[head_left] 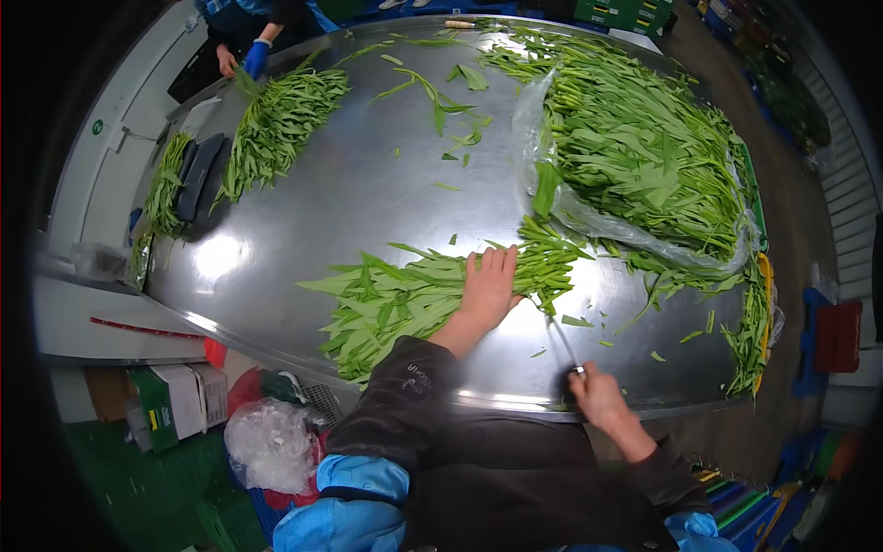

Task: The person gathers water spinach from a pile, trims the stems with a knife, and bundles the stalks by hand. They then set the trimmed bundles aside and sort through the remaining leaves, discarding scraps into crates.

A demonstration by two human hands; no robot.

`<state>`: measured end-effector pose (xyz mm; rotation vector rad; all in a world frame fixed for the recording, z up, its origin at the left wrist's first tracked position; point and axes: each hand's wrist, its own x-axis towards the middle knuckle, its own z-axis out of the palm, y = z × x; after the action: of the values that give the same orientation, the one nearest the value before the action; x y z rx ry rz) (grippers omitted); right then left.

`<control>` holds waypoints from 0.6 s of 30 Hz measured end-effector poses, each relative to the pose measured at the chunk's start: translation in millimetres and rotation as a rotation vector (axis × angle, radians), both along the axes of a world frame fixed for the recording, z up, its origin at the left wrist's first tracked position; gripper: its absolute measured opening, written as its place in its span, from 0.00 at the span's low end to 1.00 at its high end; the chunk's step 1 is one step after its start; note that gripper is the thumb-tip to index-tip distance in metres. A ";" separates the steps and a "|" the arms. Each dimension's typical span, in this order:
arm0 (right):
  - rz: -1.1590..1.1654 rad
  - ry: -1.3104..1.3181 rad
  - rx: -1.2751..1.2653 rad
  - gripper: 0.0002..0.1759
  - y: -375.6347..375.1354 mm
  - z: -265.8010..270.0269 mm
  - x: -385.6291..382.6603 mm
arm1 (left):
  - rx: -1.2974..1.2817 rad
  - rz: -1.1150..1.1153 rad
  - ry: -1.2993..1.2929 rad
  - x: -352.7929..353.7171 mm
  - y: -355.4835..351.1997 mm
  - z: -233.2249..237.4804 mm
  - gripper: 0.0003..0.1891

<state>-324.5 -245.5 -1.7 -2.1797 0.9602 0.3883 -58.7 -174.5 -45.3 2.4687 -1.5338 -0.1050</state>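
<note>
A bunch of long-leaved greens that looks like water spinach point(395, 299) lies on the steel table, its leaves to the left and its cut stems point(549, 264) to the right. My left hand point(490, 290) grips it from above near the stems, thumb toward me. In my right hand point(602, 398), near the table's front edge, is a knife point(567, 343). Its thin blade points away from me, and the tip is beside the lower stem ends. Short cut pieces and leaf scraps point(577, 321) are scattered around the blade.
A large heap of greens point(644, 147) spreads over clear plastic point(635, 237) on the right. Across the table point(368, 184), a person's gloved hand point(257, 59) is at another pile point(285, 124), near a dark scale-like device point(202, 175). A wooden-handled tool point(459, 24) lies at the far edge.
</note>
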 end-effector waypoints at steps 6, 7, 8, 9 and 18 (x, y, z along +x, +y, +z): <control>-0.280 -0.171 -0.386 0.14 -43.2 -21.4 -13.5 | -0.143 -0.085 0.242 8.5 12.6 26.3 0.55; -0.333 0.012 -0.339 0.16 -45.5 -12.7 -9.4 | -0.225 -0.111 0.275 12.1 16.0 33.7 0.53; -0.327 -0.060 -0.459 0.17 -40.8 -13.0 -10.3 | -0.221 -0.127 0.286 18.8 22.2 41.4 0.53; -0.321 -0.127 -0.578 0.20 -35.1 -13.4 -12.7 | -0.306 -0.181 0.322 29.3 31.8 49.7 0.47; -0.483 -0.439 0.582 0.17 68.5 -22.8 64.3 | -0.325 0.204 0.505 180.2 107.7 56.1 0.18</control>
<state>-260.2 -177.0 -24.5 -1.3707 0.9365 -0.0494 121.5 -66.8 10.8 2.1102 -0.9967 -0.3776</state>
